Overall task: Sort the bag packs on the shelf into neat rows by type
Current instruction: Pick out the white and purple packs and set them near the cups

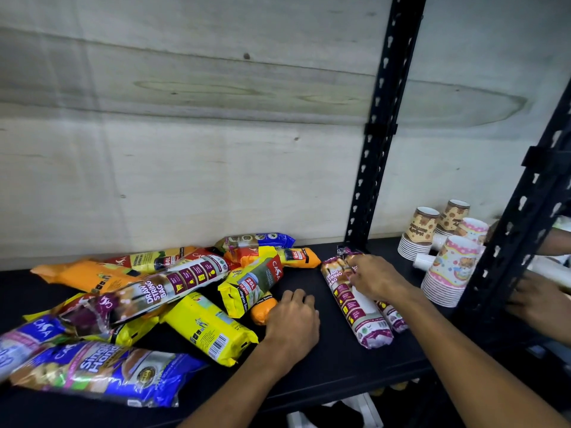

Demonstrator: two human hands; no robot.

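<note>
right hand (pixel 375 278) grasping purple pack (pixel 355 301) at 3 o'clock, left hand (pixel 292 319) loose on orange pack (pixel 262 310); purple row begun, next pull purple from pile (pixel 139 301) at 9.

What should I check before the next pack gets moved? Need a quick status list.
1. Draw-string row started: ok, two purple draw-string packs lie side by side, clear of the heap.
2. Right hand free: not ok, it rests on those packs; whether its grip is closed, cannot tell.
3. Left hand free: cannot tell, fingers sit at an orange pack, closure hidden.
4. Heap sorted: not ok, the third draw-string pack lies across yellow and orange ones.
5. Room beside the row: ok, bare shelf between heap and row.
6. Paper cups clear: ok, apart from the row.
</note>
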